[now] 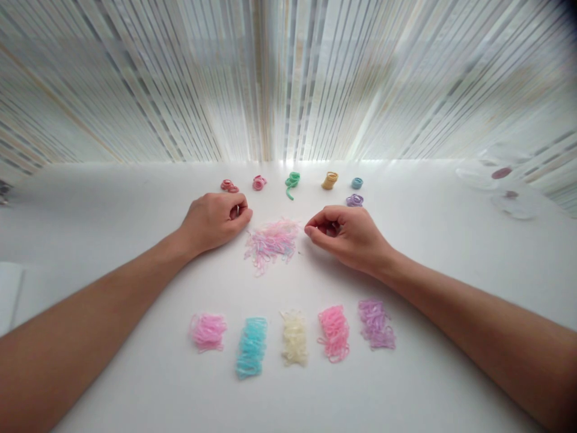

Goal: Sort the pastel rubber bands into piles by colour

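Likely for short reach, the mixed bands (273, 239) lie between left grip (216, 221) and right grip (354, 237), fingertips pressed together; whether either pinches anything cannot be told.

both forearms angle inward, each hand (217, 220) loosely curled, thumb to fingers.

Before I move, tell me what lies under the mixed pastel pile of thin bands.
White tabletop shows around the pastel pile; whatever its tangled middle covers can't be seen.
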The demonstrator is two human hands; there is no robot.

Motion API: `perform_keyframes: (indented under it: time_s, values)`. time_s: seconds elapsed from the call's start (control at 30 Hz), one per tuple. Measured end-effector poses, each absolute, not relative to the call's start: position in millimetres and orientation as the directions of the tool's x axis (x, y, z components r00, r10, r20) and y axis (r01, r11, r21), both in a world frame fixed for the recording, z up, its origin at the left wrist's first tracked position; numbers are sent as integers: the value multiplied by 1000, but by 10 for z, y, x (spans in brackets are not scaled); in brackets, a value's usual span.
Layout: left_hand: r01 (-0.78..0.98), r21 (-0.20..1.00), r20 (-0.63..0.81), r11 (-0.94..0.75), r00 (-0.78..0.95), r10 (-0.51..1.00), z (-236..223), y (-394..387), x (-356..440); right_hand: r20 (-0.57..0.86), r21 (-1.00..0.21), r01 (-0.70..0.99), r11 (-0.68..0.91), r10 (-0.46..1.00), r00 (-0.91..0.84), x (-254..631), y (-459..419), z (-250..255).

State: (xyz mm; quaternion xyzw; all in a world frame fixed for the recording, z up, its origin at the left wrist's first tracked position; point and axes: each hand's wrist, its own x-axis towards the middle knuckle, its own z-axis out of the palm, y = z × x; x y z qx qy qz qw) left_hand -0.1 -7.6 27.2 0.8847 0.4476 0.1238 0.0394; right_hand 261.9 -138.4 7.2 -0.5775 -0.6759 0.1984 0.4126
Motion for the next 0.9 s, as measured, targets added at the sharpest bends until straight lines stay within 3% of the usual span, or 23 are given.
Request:
perform_keyframes:
  time_s: [0.2, 0.37, 0.67, 0.9]
  values:
    - [776, 184, 192, -603, 573, 796, 267, -71, -3, 276, -812, 543, 215, 961, 31, 2621, -1378, 93]
    - [777, 182, 196, -603, 572, 796, 260, -66, -2, 179, -869, 458, 187, 982, -61, 2652, -1398, 122]
    - [773, 184, 198, -607, 576, 793, 266, -78, 9, 232, -755, 482, 446, 868, -439, 2772, -1410, 175]
    - [782, 171, 191, -599, 570, 799, 284, -95, 21, 162, -743, 523, 417, 871, -464, 2810, -1424, 234]
